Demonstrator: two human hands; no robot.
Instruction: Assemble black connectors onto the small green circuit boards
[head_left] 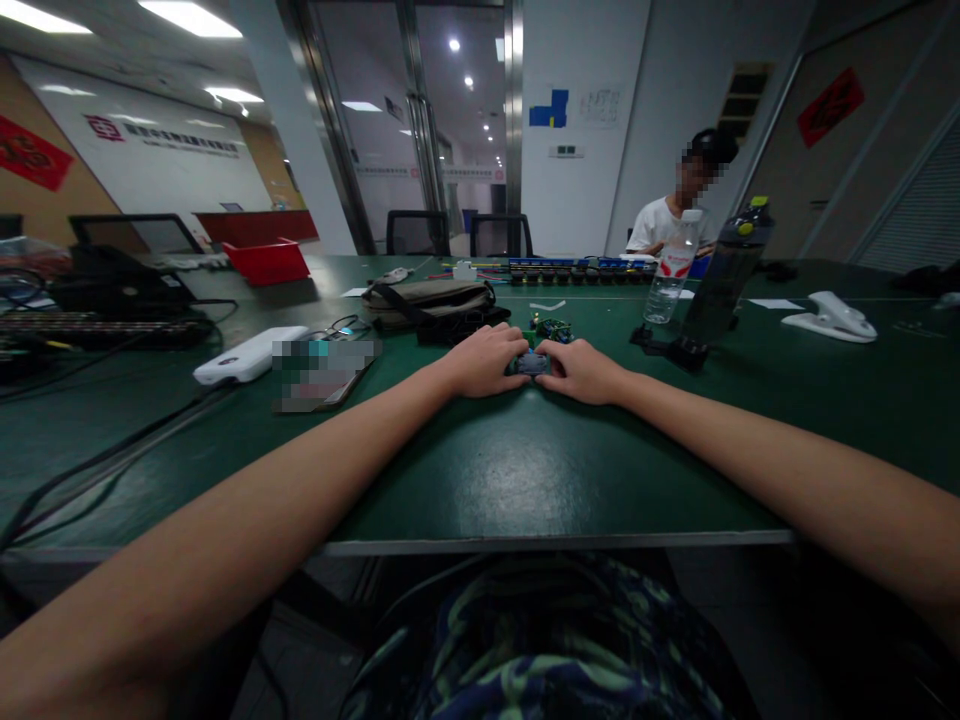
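Between my two hands, a small dark grey part (532,363) rests at the green table top (525,470). My left hand (489,362) grips its left side, thumb near the bottom and fingers curled over the top. On the right side of the same part, my right hand (581,371) is closed with thumb and fingertips against it. Just behind the hands lies a small pile of green circuit boards (551,329). The part is small and partly covered by fingertips, so its details are unclear.
Left of my hands are a phone (326,375), a white device (251,355) with cables and a grey-brown bag (431,303). At the right stand a clear bottle (673,270) and a dark bottle (727,275), near a white scanner-like object (832,318). A person (671,222) sits across the table.
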